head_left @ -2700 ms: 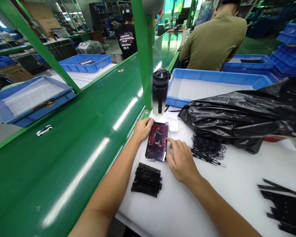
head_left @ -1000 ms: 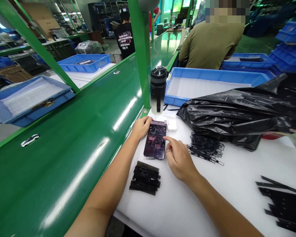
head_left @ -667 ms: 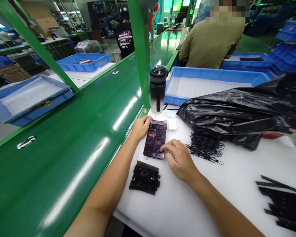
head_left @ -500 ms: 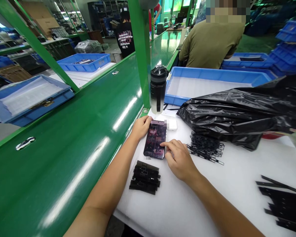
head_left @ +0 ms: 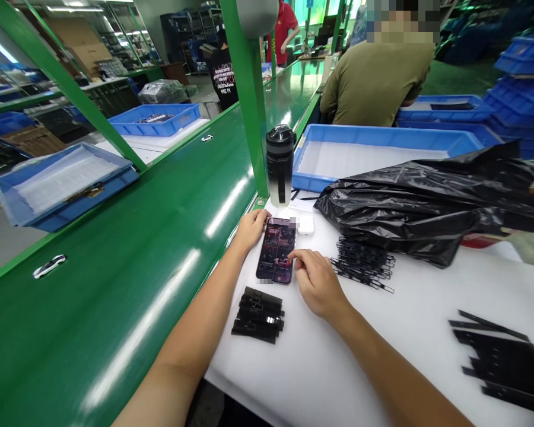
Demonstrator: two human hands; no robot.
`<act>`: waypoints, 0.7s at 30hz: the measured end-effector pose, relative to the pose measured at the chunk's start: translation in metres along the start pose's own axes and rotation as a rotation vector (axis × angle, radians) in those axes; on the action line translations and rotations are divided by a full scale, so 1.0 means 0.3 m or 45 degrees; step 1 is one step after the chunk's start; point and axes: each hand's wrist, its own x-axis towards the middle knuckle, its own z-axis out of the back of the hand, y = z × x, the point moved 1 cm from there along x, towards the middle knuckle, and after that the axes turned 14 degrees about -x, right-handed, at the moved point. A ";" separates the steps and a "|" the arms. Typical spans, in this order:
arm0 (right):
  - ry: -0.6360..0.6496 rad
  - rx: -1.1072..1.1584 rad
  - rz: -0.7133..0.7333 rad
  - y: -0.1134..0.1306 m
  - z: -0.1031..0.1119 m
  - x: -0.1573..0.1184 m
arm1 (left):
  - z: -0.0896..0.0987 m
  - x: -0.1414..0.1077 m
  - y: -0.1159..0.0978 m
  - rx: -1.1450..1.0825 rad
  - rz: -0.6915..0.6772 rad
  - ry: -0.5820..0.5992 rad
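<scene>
Tiled images replacing the red picture on a slim black smartphone (head_left: 276,252), extended right forefinger (head_left: 291,258) on the glass, left hand (head_left: 250,230) cupped at its edge.

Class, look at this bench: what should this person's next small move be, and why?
Probably a light tap on the phone with the right hand: its index finger reaches over the lit screen, while the left hand steadies the phone's upper corner on the white mat.

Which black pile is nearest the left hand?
The neat stack just below the phone, nearest the left hand; the loose pile lies right of the phone, and the third pile lies far right.
</scene>
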 end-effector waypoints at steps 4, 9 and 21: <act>-0.018 -0.013 0.022 -0.003 -0.002 -0.002 | 0.038 0.006 -0.038 -0.046 0.002 -0.079; -0.037 -0.039 0.047 -0.007 -0.007 -0.004 | 0.148 0.000 -0.175 -0.056 -0.127 -0.342; -0.124 -0.216 0.141 -0.021 -0.024 -0.009 | -0.041 -0.401 -0.797 0.036 -0.455 1.040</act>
